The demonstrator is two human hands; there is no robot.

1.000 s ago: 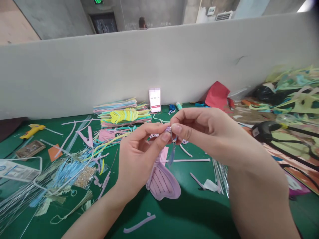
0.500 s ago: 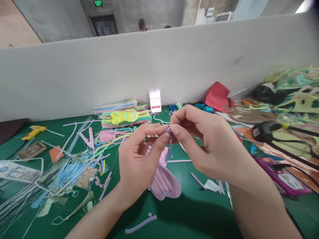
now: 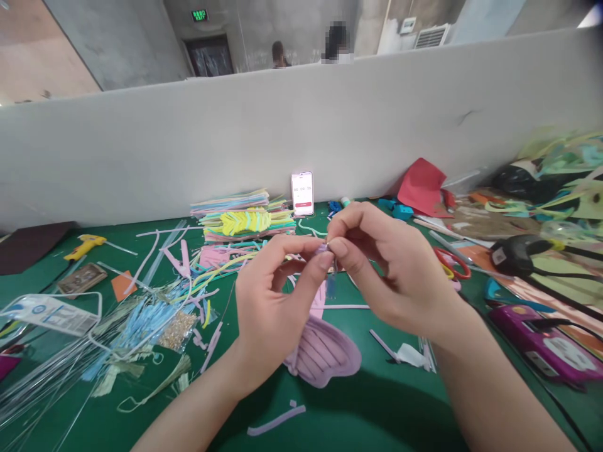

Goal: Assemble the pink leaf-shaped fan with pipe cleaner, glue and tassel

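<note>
My left hand [image 3: 271,307] and my right hand [image 3: 386,267] meet over the green table [image 3: 367,408], fingertips pinched together on a small purple piece [image 3: 325,250] with a thin blue tassel hanging below it. Under the hands lies a pink ribbed foam shape [image 3: 323,355], its upper strip rising towards the pinch. Whether the small piece is joined to that strip is hidden by my fingers.
A stack of coloured foam sheets [image 3: 242,220] and a phone [image 3: 302,193] stand by the grey partition [image 3: 235,138]. Clear strips and blue scraps [image 3: 127,320] litter the left, with a yellow glue gun [image 3: 85,245]. Red scissors [image 3: 450,262], a black glue gun [image 3: 516,254] and a purple tool [image 3: 541,339] lie right.
Both hands stay pinched on the small piece. The view has shifted slightly, so red scissors and more of the purple tool now show on the right.
</note>
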